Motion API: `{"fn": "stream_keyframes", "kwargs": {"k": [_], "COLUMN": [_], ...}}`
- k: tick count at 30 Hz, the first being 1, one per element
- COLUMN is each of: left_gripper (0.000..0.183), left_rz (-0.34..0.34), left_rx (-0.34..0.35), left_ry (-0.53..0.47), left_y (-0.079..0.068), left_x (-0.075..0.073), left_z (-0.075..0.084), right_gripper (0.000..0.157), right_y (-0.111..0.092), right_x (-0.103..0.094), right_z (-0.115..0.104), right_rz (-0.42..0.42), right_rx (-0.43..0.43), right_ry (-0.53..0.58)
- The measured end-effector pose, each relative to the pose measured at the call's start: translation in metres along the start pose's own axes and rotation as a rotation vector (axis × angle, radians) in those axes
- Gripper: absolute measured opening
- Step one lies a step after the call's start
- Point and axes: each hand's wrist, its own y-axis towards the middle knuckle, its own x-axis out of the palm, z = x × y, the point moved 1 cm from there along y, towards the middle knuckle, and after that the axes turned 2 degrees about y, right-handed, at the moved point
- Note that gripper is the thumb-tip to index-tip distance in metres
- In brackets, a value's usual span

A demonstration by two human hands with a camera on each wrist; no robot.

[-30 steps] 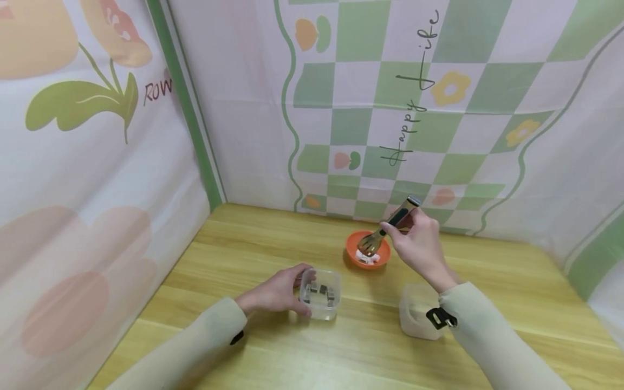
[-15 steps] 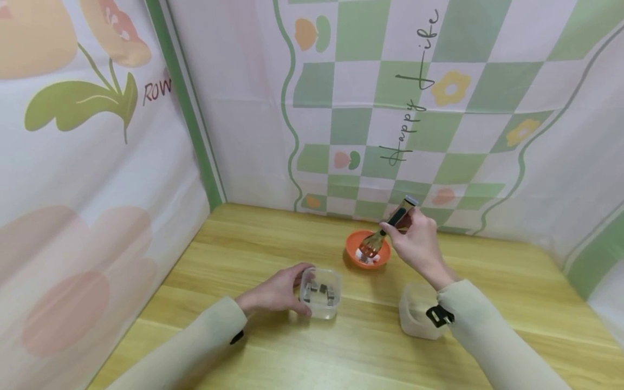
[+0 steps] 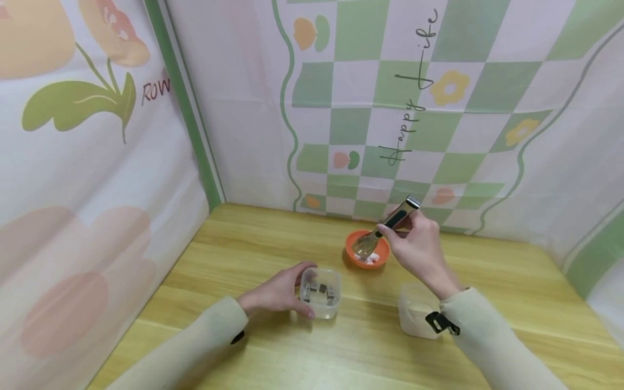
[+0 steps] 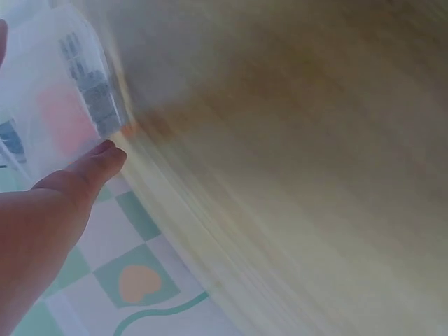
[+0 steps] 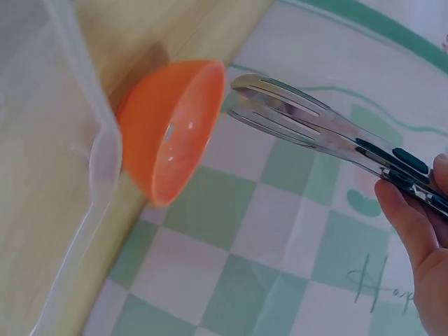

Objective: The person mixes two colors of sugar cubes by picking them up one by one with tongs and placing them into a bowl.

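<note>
My left hand (image 3: 279,292) grips the left side of a square clear plastic container (image 3: 324,313), thumb at the near side and fingers at the far side. Several small dark cubes (image 3: 323,288) lie inside it. Pinched in my right hand (image 3: 419,246) is a pair of metal serving tongs (image 3: 392,221) with black grips, slanting down to the left. Their slotted heads overlap an orange bowl (image 3: 352,236) in the head view, near small white pieces (image 3: 372,259). In the right wrist view the tong heads (image 5: 273,105) stand slightly apart beyond the bowl's rim, nothing visible between them.
A second translucent container (image 3: 411,320) stands on the wooden table (image 3: 361,352) below my right wrist, partly hidden by the sleeve. Behind the table hangs a green checked cloth (image 3: 351,125); another printed cloth (image 3: 161,162) hangs at the left.
The tong heads have turned and shifted slightly left within the bowl's outline, uncovering more white pieces. My left hand and its container have stayed nearly still.
</note>
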Motion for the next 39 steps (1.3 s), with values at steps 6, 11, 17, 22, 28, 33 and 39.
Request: {"fn": "stream_keyframes", "kwargs": {"k": [6, 11, 17, 22, 28, 33, 39], "left_gripper": [0.102, 0.095, 0.094, 0.090, 0.087, 0.089, 0.090], "left_rz": [0.004, 0.007, 0.005, 0.001, -0.011, -0.012, -0.011], "left_rx": [0.009, 0.012, 0.016, 0.024, 0.009, 0.015, -0.004], "left_ry": [-0.004, 0.016, 0.023, 0.021, 0.012, 0.038, 0.060], "left_y": [0.001, 0.000, 0.000, 0.000, 0.000, 0.000, 0.000], "left_x": [-0.001, -0.002, -0.003, -0.002, -0.003, -0.004, -0.005], "left_z": [-0.001, 0.000, 0.000, -0.001, -0.001, -0.002, 0.000], "right_gripper": [0.029, 0.029, 0.027, 0.030, 0.030, 0.027, 0.029], "right_y": [-0.009, -0.018, -0.029, -0.037, -0.047, -0.054, -0.058], "right_x": [0.003, 0.008, 0.021, 0.034, 0.050, 0.062, 0.071], "right_z": [-0.019, -0.036, -0.048, -0.047, -0.044, -0.040, -0.034], "right_rz": [-0.011, -0.043, -0.093, -0.127, -0.187, -0.257, -0.283], "right_rx": [-0.029, -0.030, -0.032, -0.124, -0.165, -0.125, -0.098], "right_ry": [0.096, 0.170, 0.266, 0.259, 0.285, 0.295, 0.313]}}
